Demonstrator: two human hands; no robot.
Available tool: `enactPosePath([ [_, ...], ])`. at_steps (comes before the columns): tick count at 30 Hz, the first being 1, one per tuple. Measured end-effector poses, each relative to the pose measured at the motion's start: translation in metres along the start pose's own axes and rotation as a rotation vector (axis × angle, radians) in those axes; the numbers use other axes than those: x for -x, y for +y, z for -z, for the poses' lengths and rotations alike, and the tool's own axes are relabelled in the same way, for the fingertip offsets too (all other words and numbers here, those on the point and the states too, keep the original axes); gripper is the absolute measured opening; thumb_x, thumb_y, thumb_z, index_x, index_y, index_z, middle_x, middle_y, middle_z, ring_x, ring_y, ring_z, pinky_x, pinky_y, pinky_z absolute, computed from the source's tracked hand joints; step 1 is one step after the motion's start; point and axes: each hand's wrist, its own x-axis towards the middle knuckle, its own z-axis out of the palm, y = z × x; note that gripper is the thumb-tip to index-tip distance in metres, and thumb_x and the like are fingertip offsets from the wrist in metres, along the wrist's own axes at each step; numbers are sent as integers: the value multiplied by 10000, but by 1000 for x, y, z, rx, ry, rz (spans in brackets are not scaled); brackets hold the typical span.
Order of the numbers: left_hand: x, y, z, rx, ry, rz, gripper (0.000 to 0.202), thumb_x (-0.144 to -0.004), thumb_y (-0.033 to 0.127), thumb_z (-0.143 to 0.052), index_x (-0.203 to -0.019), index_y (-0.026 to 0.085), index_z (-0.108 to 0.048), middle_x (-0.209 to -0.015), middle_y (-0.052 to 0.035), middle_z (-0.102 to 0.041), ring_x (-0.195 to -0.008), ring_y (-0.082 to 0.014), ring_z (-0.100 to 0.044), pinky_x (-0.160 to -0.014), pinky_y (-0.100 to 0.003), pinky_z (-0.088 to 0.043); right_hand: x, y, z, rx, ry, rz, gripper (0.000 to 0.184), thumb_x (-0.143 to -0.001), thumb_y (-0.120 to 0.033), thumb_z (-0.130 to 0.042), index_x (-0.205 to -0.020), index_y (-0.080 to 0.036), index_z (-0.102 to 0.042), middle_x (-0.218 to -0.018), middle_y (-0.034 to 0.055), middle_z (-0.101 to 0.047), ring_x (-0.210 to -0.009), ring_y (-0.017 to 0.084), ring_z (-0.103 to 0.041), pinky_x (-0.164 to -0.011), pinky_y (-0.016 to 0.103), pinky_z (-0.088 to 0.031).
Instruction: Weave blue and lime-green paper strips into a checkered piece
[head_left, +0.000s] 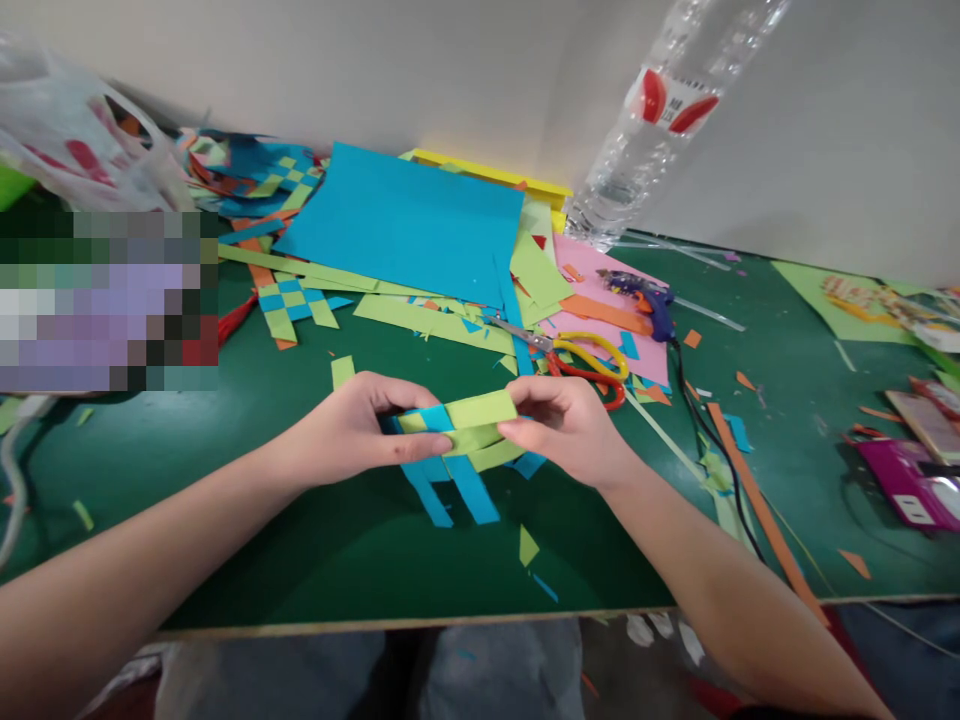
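Between my hands is a small weave of blue and light green paper strips point(474, 412), with blue ends hanging down over the green table. My left hand point(367, 425) grips its left side, thumb across the front. At the right end, my right hand point(562, 425) pinches a green strip between thumb and fingers. Just beyond my right hand lie scissors with yellow and red handles point(592, 358). Another woven blue and green paper piece point(291, 300) rests farther left. A large blue paper sheet point(412, 220) lies behind my hands.
A clear plastic bottle point(660, 130) leans at the back wall. A purple glue gun point(651, 300) with a black cord lies on pink paper point(585, 275). A plastic bag point(90, 130) is at far left, and a magenta box point(911, 485) at right. Paper scraps litter the green table point(300, 570).
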Motion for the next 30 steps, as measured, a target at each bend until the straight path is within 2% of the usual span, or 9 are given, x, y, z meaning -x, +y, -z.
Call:
enactPosePath([
  [3,1,1,0,-19,-14,-7,115,-780,308,-763,-751,197,-756,-664,14,-714,-565,-96,-601,-503,-151,-456,-1,2,0,-89,-57,-91,145,-752,-233,-773,-880,-186,-721,-679,-47,-577,-603,75,-488,-547,215,-371],
  [7,1,0,0,-43,-45,2,127,-789,319,-755,-780,193,-758,-678,11,-709,-570,-94,-591,-506,-152,-450,-2,1,-3,-163,-143,-168,180,-737,-256,-800,-881,-172,-731,-732,-27,-626,-634,84,-509,-556,221,-376],
  [12,0,1,-1,-61,-63,-19,117,-778,304,-760,-758,189,-744,-654,19,-680,-570,-90,-574,-512,-156,-440,-3,-1,-8,-171,-168,-184,156,-708,-236,-826,-726,-169,-687,-646,-60,-551,-593,66,-455,-526,211,-331],
  [21,0,4,-2,-92,-47,-18,141,-774,319,-762,-750,183,-738,-630,13,-655,-546,-94,-546,-472,-167,-410,-4,0,-12,-256,-147,-296,204,-644,-242,-870,-687,-176,-683,-612,-73,-553,-566,61,-444,-522,216,-311],
  [30,0,2,-3,-91,-19,-14,154,-791,336,-762,-786,184,-742,-684,6,-689,-593,-102,-582,-513,-168,-448,-4,4,-13,-322,-114,-334,214,-594,-222,-901,-717,-173,-734,-620,-68,-587,-571,58,-457,-533,212,-320],
])
